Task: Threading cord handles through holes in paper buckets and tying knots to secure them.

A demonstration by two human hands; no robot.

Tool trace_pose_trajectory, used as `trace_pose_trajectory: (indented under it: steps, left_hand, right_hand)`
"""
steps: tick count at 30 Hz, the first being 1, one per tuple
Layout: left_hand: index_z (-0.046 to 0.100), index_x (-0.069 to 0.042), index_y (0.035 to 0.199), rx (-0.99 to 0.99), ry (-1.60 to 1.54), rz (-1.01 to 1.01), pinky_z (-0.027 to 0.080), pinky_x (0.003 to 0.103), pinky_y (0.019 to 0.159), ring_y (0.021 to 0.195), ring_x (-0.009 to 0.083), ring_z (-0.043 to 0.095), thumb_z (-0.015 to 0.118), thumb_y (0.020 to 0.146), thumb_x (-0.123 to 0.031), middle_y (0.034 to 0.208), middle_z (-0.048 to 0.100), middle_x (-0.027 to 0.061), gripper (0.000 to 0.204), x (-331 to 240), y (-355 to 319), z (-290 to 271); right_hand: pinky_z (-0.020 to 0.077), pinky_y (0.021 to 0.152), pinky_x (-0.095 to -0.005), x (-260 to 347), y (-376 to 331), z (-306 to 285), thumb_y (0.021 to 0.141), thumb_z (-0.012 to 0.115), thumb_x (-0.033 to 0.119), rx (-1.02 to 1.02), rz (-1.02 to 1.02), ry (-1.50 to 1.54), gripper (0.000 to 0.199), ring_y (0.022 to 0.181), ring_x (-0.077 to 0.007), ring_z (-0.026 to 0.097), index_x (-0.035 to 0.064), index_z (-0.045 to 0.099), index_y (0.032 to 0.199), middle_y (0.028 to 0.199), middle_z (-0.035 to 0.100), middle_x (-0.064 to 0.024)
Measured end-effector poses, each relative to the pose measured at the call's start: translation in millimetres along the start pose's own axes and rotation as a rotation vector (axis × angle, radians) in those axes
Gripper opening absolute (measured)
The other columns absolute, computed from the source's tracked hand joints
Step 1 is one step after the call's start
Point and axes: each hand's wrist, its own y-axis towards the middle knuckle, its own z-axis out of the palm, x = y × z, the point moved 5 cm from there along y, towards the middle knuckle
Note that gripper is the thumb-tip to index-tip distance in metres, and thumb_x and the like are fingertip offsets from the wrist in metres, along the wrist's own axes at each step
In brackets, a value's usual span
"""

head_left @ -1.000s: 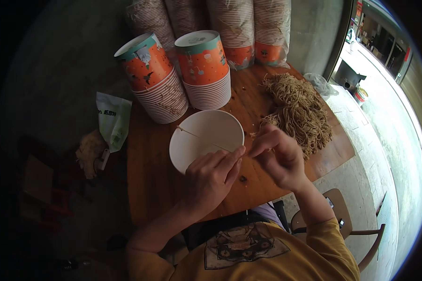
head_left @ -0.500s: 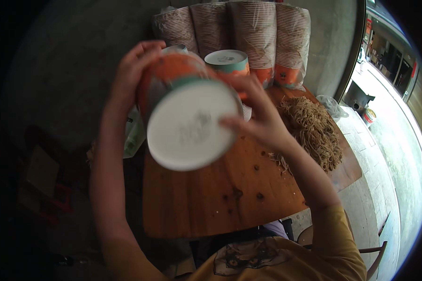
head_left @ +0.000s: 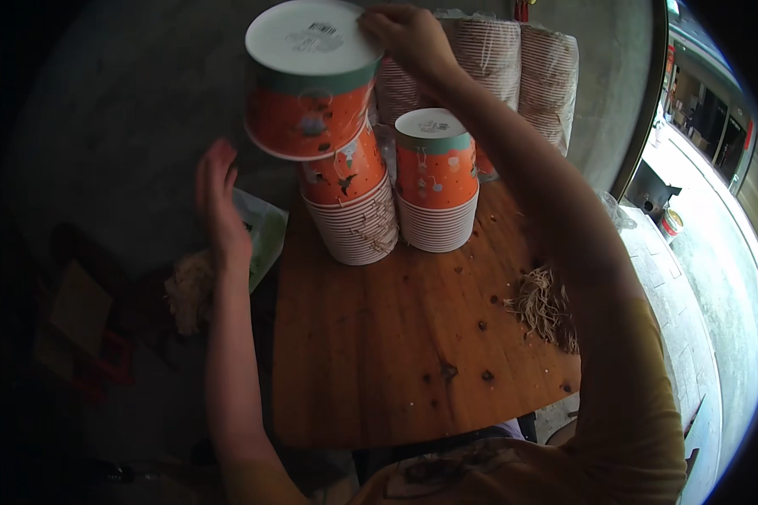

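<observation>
An upside-down orange paper cup with a white base and teal band hovers tilted over the left stack of nested orange cups. My right hand grips its white base at the far rim. My left hand is open beside the left stack, fingers spread, touching nothing. A second, shorter stack of the same cups stands just to the right on the wooden table.
Tall wrapped sleeves of ribbed cups line the back. A heap of brown fibres lies at the table's right edge under my arm. A green-white bag and a tan bundle sit left of the table.
The cup has gone from both hands near my face to above the left stack, held by the right hand alone. My left hand has let go and dropped to the side.
</observation>
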Motion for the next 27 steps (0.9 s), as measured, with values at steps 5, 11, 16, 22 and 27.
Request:
trace_pose_trajectory:
  steps: [5,11,16,22,27]
  left_hand:
    - [0.051,0.006,0.121,-0.357,0.482,0.24,0.04,0.04,0.104,0.116,0.0261,0.053,0.04,0.098,-0.019,0.125,0.052,0.0178,0.036,-41.7,-110.8,-100.0]
    - [0.055,0.002,0.116,-1.07,0.934,-0.041,0.046,0.032,0.086,0.094,0.0217,0.055,0.049,0.094,-0.009,0.108,0.059,0.0127,0.025,7.3,-384.8,-330.3]
    - [0.044,0.0,0.13,-0.443,0.58,-1.068,0.043,0.041,0.095,0.107,0.0243,0.054,0.038,0.101,-0.023,0.127,0.053,0.0155,0.038,97.5,-460.6,-272.3]
    - [0.046,-0.001,0.129,-0.041,0.517,-1.198,0.043,0.04,0.093,0.104,0.0233,0.055,0.039,0.1,-0.023,0.124,0.054,0.0147,0.037,119.3,-468.7,-241.7]
    - [0.048,-0.001,0.127,0.254,0.457,-1.27,0.044,0.039,0.091,0.102,0.0223,0.056,0.04,0.1,-0.023,0.12,0.056,0.0139,0.036,128.9,-486.2,-222.4]
  right_hand:
    - [0.0529,0.078,-0.0373,-49.4,25.4,-1.3,0.086,0.054,0.042,0.111,0.124,-0.428,0.036,0.087,-0.0275,0.068,0.0141,0.07,0.102,0.094,0.07,-0.0138]
    - [0.0523,0.084,-0.0415,-97.6,10.3,56.0,0.087,0.052,0.035,0.244,0.277,-0.668,0.032,0.097,-0.0319,0.066,0.0119,0.07,0.1,0.099,0.069,-0.0151]
    - [0.0495,0.087,-0.042,-58.3,10.2,54.7,0.088,0.057,0.043,0.268,0.306,0.028,0.049,0.106,-0.0317,0.062,0.006,0.061,0.12,0.109,0.063,-0.0262]
    - [0.0416,0.094,-0.0437,-61.3,-6.3,90.8,0.09,0.036,0.064,0.707,-0.174,-0.47,0.074,0.105,-0.0417,0.057,-0.0014,0.067,0.104,0.108,0.061,-0.0295]
    - [0.0379,0.1,-0.0394,-68.0,-19.8,79.7,0.094,0.029,0.063,0.724,0.077,-0.257,0.077,0.119,-0.0384,0.051,-0.0037,0.058,0.118,0.125,0.055,-0.0255]
